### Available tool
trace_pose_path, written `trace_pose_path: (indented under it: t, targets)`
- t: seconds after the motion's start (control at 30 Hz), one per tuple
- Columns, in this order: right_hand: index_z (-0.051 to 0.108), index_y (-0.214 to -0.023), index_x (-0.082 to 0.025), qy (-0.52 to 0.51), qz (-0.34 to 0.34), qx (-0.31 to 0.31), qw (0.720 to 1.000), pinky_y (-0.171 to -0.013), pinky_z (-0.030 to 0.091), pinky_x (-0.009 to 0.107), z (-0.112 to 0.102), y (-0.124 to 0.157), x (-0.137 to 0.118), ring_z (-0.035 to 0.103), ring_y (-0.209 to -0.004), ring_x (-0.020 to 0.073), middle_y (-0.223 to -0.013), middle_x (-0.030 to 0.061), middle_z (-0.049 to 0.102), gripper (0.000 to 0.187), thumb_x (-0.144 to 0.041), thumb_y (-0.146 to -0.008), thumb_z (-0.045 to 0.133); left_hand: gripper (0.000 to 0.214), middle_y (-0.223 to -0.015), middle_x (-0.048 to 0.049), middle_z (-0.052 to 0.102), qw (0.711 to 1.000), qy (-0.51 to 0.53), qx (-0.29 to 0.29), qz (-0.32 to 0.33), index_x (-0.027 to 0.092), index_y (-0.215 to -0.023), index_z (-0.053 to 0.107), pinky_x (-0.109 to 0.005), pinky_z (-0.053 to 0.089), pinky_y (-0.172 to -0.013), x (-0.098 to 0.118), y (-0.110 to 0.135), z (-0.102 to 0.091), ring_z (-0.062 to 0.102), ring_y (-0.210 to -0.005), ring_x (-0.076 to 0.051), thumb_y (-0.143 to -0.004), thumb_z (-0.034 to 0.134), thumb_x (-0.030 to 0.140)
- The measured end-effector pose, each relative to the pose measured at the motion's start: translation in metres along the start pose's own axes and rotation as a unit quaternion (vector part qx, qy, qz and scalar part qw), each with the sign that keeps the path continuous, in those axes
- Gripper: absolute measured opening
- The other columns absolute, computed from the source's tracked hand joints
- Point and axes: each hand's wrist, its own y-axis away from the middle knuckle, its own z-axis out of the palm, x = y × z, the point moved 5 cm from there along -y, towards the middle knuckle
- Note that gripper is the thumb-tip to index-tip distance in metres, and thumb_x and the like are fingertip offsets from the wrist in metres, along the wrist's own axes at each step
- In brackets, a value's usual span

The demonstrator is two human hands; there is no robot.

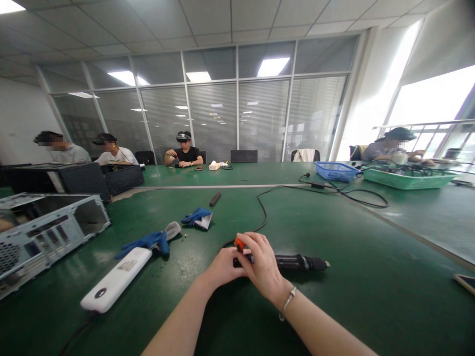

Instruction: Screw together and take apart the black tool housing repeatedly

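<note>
A black electric screwdriver (293, 262) lies on the green table, its tip pointing right. My left hand (221, 267) is closed at its rear end, near the cord, with the fingers partly covered. Reaching over from the right, my right hand (261, 262) is closed, thumb and fingers pinching a small orange-and-black piece (240, 244) above the screwdriver's rear end. Its exact kind is hidden by the fingers. A black cord (264, 210) runs from behind my hands toward the back of the table.
Left of my hands lie a white power strip (118, 279), blue work gloves (148, 242) and a dark bar (214, 199). An open computer case (55, 227) stands far left. Blue (336, 172) and green (408, 179) baskets sit back right. Several people sit around the table.
</note>
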Motion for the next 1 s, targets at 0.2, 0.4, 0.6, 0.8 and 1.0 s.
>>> trace_pose_path:
  t: [0.2,0.4,0.6,0.8,1.0]
  targets:
    - [0.029,-0.143,-0.024,-0.031,-0.02,-0.022,0.999,-0.091,0.051,0.04,0.001,0.0,-0.002,0.056,-0.11,0.0204,-0.122,0.011,0.058,0.054,-0.011,-0.092,0.042,0.012,-0.082,-0.0037,0.073,1.0,-0.002,-0.001,-0.009,0.013,-0.081,0.071,-0.024,0.049,-0.074,0.001,0.0,-0.001,0.066,-0.077,-0.019,-0.072,0.063,0.014]
    - [0.04,-0.136,-0.027,-0.012,-0.015,0.0,1.0,-0.081,0.055,0.038,0.0,0.002,0.001,0.062,-0.095,0.02,-0.108,0.0083,0.064,0.046,-0.016,-0.092,0.048,0.016,-0.087,-0.0026,0.073,1.0,-0.005,-0.005,-0.014,0.014,-0.084,0.071,-0.023,0.048,-0.074,0.0,0.0,-0.001,0.064,-0.078,-0.018,-0.07,0.065,0.013]
    - [0.028,-0.145,-0.024,-0.042,-0.015,-0.042,0.998,-0.093,0.052,0.039,0.004,0.003,-0.002,0.057,-0.112,0.0204,-0.126,0.0116,0.057,0.056,-0.011,-0.092,0.042,0.009,-0.08,-0.0032,0.071,1.0,-0.009,0.007,-0.004,0.012,-0.077,0.069,-0.022,0.047,-0.069,-0.005,0.0,0.002,0.064,-0.073,-0.018,-0.07,0.063,0.014]
    - [0.028,-0.144,-0.03,-0.067,-0.021,0.016,0.997,-0.086,0.055,0.035,-0.001,-0.001,0.0,0.062,-0.102,0.0181,-0.115,0.0082,0.062,0.057,-0.011,-0.093,0.043,0.018,-0.088,-0.0031,0.071,1.0,0.005,-0.004,-0.011,0.013,-0.087,0.071,-0.024,0.047,-0.075,-0.007,-0.001,0.003,0.064,-0.08,-0.019,-0.071,0.067,0.019]
    - [0.022,-0.147,-0.023,-0.025,-0.015,0.017,0.999,-0.094,0.051,0.038,-0.03,0.001,-0.008,0.059,-0.111,0.0216,-0.121,0.012,0.06,0.061,-0.018,-0.092,0.047,0.031,-0.098,-0.0025,0.071,0.999,0.023,-0.031,-0.018,0.018,-0.102,0.07,-0.026,0.047,-0.082,0.0,0.002,-0.001,0.064,-0.089,-0.021,-0.073,0.069,0.026]
